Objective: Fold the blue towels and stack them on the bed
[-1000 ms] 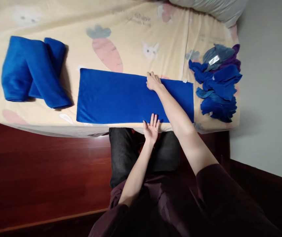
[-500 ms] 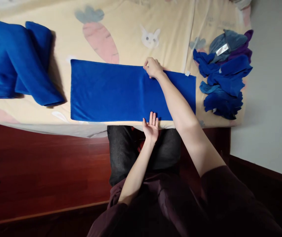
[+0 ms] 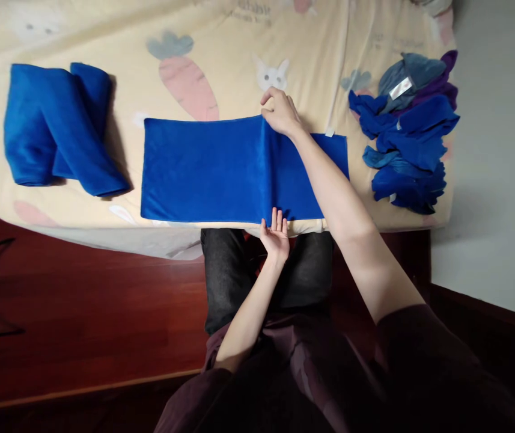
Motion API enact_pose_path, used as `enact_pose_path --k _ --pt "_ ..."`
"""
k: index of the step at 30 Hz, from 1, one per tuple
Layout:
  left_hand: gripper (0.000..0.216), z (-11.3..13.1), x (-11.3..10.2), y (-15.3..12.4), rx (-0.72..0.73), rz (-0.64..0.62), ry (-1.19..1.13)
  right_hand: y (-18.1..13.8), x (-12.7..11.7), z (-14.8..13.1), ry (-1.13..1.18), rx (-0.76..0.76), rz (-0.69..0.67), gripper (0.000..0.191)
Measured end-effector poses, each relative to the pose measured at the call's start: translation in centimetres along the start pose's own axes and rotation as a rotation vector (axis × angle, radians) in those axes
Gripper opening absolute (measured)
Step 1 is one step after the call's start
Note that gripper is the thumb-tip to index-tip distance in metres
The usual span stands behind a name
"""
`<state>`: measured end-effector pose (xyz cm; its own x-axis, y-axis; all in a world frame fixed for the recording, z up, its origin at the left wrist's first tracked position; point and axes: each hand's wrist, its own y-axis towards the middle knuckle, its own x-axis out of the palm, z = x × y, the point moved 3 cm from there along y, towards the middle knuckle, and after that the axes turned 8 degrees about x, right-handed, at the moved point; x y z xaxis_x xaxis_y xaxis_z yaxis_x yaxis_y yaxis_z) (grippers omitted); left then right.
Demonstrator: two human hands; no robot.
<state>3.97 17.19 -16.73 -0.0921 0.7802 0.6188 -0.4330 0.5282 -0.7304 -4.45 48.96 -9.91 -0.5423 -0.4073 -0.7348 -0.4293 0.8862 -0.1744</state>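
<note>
A blue towel (image 3: 203, 171) lies spread in a long strip on the bed near its front edge. My right hand (image 3: 280, 113) is closed in a pinch on the towel's far edge, a little right of its middle, and lifts it into a ridge. My left hand (image 3: 275, 233) grips the near edge of the same towel right below, fingers together over the cloth, thumb beside them.
A stack of folded blue towels (image 3: 61, 129) lies on the left of the cream sheet (image 3: 221, 66) printed with carrots and rabbits. A heap of loose blue and purple cloths (image 3: 408, 135) sits at the right end. Dark red wooden floor (image 3: 81, 325) lies in front.
My right hand has pinched the far edge and raised it, so a fold ridge now runs across the towel. My left hand's fingers have drawn together on the near edge.
</note>
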Motion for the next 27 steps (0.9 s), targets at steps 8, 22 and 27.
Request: enact_pose_path --k 8,22,27 --pt "0.046 2.0 0.2 -3.1 0.093 -0.091 0.103 -2.9 -4.3 -2.4 0.228 -0.140 0.073 0.028" --pt "0.051 22.6 10.3 -8.7 0.605 -0.522 0.656 -14.7 -18.4 -5.5 0.524 -0.231 0.355 0.046" --pt "0.049 29.4 16.8 -10.9 0.934 -0.543 1.003 -19.5 -21.1 -6.7 0.628 -0.280 0.367 0.045"
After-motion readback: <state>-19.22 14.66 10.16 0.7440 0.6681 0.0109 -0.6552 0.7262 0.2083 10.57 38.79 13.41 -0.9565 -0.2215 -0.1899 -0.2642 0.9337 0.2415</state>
